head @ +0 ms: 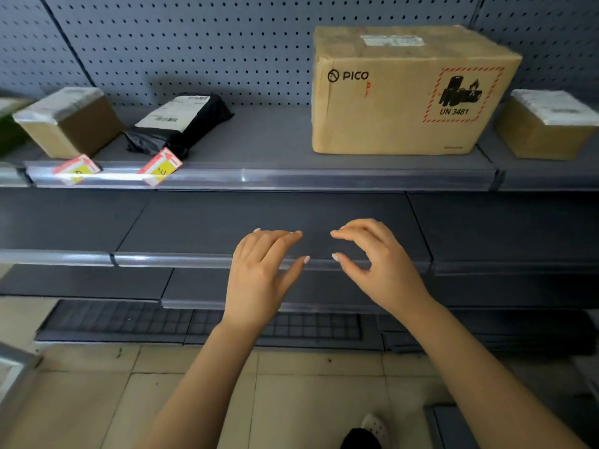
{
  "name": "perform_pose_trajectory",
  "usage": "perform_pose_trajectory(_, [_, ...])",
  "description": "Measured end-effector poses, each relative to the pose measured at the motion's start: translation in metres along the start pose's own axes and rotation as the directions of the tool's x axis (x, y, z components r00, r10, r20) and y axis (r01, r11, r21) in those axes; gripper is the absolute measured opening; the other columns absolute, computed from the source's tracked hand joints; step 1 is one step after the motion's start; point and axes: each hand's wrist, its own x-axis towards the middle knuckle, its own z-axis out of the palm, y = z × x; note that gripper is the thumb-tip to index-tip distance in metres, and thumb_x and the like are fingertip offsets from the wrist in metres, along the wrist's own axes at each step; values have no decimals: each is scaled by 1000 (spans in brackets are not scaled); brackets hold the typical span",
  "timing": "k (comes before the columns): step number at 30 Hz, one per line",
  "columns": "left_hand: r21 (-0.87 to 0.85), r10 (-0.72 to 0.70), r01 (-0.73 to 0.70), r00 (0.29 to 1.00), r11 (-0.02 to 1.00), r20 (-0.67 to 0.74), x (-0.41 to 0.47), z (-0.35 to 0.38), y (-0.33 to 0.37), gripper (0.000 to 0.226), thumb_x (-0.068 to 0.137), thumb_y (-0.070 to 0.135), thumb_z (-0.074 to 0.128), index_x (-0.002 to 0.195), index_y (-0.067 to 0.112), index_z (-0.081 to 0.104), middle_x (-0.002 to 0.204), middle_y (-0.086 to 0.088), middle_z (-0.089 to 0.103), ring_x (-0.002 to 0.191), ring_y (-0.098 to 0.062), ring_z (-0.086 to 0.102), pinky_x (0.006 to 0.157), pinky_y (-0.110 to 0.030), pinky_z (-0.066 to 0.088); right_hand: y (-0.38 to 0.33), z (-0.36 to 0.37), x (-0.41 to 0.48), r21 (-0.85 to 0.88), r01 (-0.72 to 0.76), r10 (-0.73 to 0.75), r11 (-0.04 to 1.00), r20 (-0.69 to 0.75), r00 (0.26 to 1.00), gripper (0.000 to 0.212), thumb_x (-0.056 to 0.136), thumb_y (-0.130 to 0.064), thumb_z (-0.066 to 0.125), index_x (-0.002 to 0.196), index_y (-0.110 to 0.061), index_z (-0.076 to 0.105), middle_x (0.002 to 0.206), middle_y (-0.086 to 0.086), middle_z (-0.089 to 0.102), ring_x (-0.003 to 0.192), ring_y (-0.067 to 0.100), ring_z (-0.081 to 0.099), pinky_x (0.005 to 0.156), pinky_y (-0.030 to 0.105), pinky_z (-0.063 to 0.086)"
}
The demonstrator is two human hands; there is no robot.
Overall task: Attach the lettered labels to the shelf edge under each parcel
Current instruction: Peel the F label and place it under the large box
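On the top shelf stand a small brown box (69, 123), a black mailer bag (181, 123), a large PICO carton (405, 92) and another small box (547, 124). Two red-and-yellow lettered labels hang askew on the clear shelf edge strip (291, 179): one label (76, 169) under the small left box, another label (160, 166) under the black bag. No label shows under the carton. My left hand (262, 270) and my right hand (372, 257) hover side by side in front of the lower shelf, fingers relaxed, holding nothing.
Grey pegboard backs the shelving. A lower shelf (259, 222) and a third shelf beneath it are bare. A floor grille (146, 319) runs under the unit. Tiled floor lies below, with a shoe (376, 427) at the bottom edge.
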Motion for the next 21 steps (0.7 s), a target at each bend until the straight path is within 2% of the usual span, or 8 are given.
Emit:
perform_pose_trajectory(5, [1, -47, 47, 998, 999, 45, -34, -1, -6, 35, 90, 31, 68, 118, 12, 66, 115, -2, 64, 105, -23, 61, 105, -43, 41, -13, 24, -26, 29, -28, 25, 999, 90, 996, 34, 84, -17, 71, 117, -16, 63, 115, -3, 56, 109, 15, 53, 91, 40, 46])
perform_pose_trajectory(10, [38, -121, 119, 990, 992, 72, -59, 14, -14, 39, 89, 32, 69, 122, 12, 64, 119, -3, 62, 109, -25, 59, 103, -42, 41, -3, 48, -33, 61, -45, 36, 997, 154, 987, 39, 83, -19, 72, 121, -16, 60, 120, -3, 53, 114, 15, 51, 95, 38, 44])
perform_pose_trajectory(14, [58, -145, 141, 987, 988, 74, -74, 44, -25, 40, 91, 33, 67, 124, 11, 62, 122, -4, 61, 113, -26, 58, 103, -40, 41, 22, 76, -39, 84, -29, 13, 996, 184, 983, 45, 83, -20, 72, 125, -16, 58, 124, -2, 51, 118, 15, 49, 100, 34, 41])
perform_pose_trajectory(21, [61, -111, 109, 993, 992, 38, -119, 128, -56, 40, 91, 29, 69, 125, 10, 61, 123, -5, 61, 115, -26, 57, 105, -47, 40, 91, 148, -71, 81, 44, -56, 996, 144, 988, 47, 81, -19, 74, 126, -14, 58, 125, 0, 51, 118, 17, 49, 99, 39, 42])
